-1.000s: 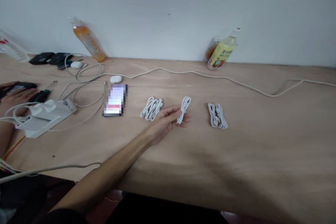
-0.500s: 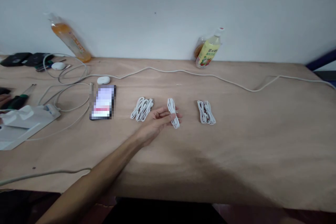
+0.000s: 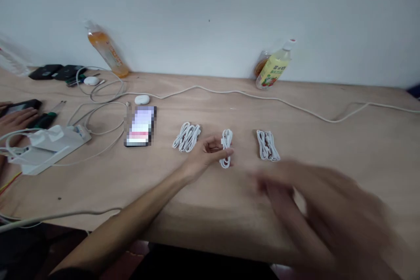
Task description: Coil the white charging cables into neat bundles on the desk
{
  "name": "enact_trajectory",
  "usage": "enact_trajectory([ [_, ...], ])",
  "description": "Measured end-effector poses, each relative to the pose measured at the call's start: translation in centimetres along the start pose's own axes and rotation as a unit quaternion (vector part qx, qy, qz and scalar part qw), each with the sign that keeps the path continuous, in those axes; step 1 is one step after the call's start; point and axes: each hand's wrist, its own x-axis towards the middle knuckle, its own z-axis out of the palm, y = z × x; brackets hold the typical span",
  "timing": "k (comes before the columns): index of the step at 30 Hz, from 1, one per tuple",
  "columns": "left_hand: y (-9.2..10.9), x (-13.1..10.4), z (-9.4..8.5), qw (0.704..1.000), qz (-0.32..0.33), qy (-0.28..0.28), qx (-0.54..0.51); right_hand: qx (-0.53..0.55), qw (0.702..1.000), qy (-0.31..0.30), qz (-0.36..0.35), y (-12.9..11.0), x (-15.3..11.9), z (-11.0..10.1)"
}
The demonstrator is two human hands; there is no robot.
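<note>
My left hand (image 3: 210,151) holds a coiled white cable bundle (image 3: 226,157) between thumb and fingers, over the middle of the wooden table (image 3: 210,210). Just left of that hand lies a wider group of coiled white cables (image 3: 187,136). Another pair of coiled white cables (image 3: 268,145) rests to the right. My right hand (image 3: 295,197) is in the lower right, smeared by motion, nearer the table's front edge than the right-hand cables. What its fingers hold, if anything, cannot be made out.
A phone (image 3: 141,127) and white earbud case (image 3: 142,99) lie left. A long cable (image 3: 243,92) crosses behind. Two bottles (image 3: 108,54) (image 3: 274,69) lean on the wall. At far left, another person's hand (image 3: 19,120) is beside a white power strip (image 3: 52,151).
My right hand has come into view from the lower right. The bundle in my left hand has turned more upright. The whole view has shifted left, showing more of the table's left side.
</note>
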Motion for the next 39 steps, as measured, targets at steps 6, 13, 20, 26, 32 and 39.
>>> enact_trajectory([
  [6,0.2,0.0,0.1,0.999,0.021,-0.004,0.036,0.08,0.984,0.016,0.157,9.5,4.8,3.4],
  [13,0.4,-0.1,0.4,0.998,0.026,-0.013,0.061,0.327,0.91,-0.054,0.248,11.2,4.0,5.8],
  [20,-0.2,0.2,-0.3,1.0,-0.007,-0.006,0.0,0.328,0.91,-0.006,0.253,12.2,3.9,5.5],
  [26,0.0,0.2,-0.4,0.999,-0.008,-0.006,0.05,0.366,0.896,-0.022,0.249,12.5,3.8,5.6],
  [32,0.1,0.2,-0.4,0.996,0.005,-0.011,0.088,0.38,0.885,-0.017,0.268,12.7,3.8,5.4],
  [39,0.3,0.2,-0.4,0.994,0.014,-0.027,0.106,0.397,0.877,0.009,0.27,12.5,3.9,5.3],
])
